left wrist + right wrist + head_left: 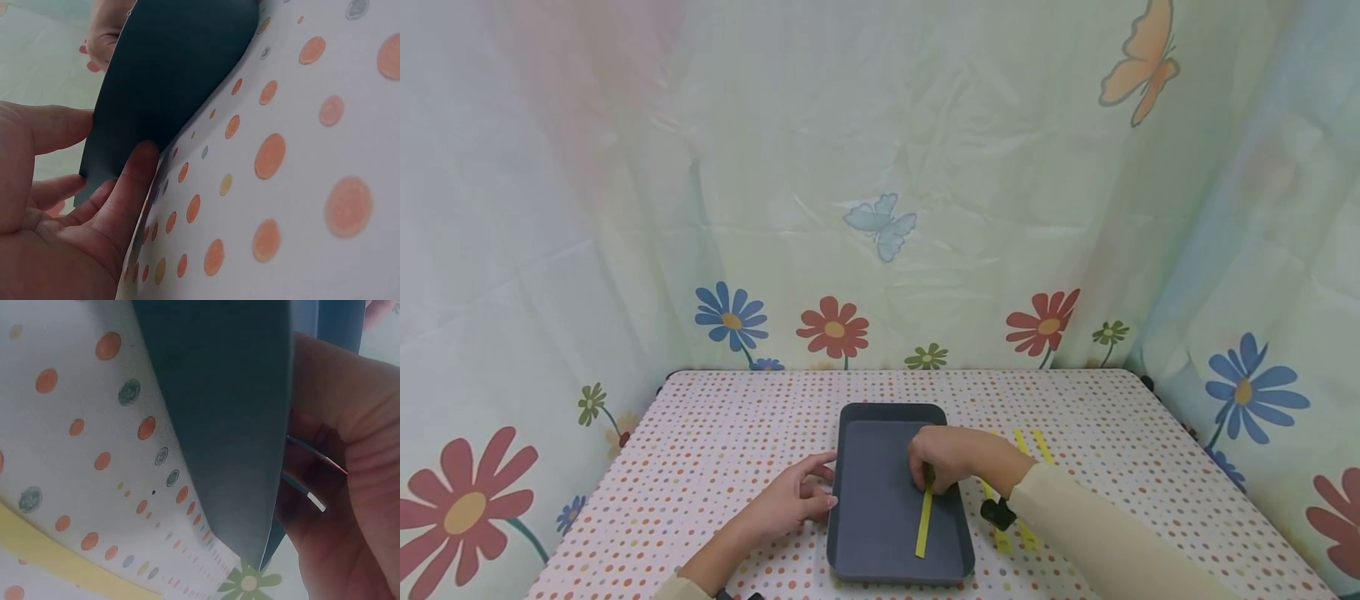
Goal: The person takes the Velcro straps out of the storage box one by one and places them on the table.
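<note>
A dark grey rectangular tray lies lengthwise on the dotted table. Inside it is a narrow yellow strip, whose far end my right hand pinches with bent fingers. Seen from the right wrist, that hand reaches over the tray's side wall, which hides most of the strip. At the tray's left side, my left hand touches the rim and outer wall with its fingertips. The left wrist view shows the same hand with spread fingers against the wall.
Several more yellow strips lie on the table to the right of the tray, partly under my right forearm. The dotted tablecloth runs back to a hanging cloth with printed flowers and butterflies, which also encloses both sides.
</note>
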`<state>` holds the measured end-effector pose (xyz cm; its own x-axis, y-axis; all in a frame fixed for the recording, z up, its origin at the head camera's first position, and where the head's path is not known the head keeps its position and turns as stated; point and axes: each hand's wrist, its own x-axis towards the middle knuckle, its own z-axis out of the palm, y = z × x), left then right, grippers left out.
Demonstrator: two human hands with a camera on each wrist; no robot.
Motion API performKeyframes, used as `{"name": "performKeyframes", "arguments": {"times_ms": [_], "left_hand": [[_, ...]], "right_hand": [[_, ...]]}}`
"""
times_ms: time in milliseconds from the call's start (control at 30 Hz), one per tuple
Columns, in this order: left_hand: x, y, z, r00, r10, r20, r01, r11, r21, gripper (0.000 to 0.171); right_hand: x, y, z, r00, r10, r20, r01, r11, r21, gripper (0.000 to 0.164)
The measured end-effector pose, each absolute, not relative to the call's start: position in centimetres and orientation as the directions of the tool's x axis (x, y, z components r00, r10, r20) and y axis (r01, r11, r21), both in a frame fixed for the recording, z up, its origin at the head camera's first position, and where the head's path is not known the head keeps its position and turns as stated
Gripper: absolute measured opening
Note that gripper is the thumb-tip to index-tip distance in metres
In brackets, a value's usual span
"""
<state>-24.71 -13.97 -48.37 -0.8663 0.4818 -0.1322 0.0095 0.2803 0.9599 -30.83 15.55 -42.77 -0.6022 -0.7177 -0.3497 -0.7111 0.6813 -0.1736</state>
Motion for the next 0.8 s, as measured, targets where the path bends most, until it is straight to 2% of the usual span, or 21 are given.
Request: {"name": "performKeyframes", "arguments": {"times_ms": [500, 800], "left_hand": [[-24.64, -13.92, -48.3, -0.867, 0.481, -0.135, -0.001, 0.269, 0.963, 0.07], [-24.69, -13.99, -48.38, -0.865, 0.482, -0.14, 0.003, 0.283, 0.959, 0.07]], "right_hand": [[-30.55, 15.41, -42.67, -0.623, -0.701, -0.348, -0.706, 0.695, -0.136, 0.024], [-30.36, 15.66, -42.87, -0.641, -0.689, -0.337, -0.671, 0.717, -0.19, 0.026]]}}
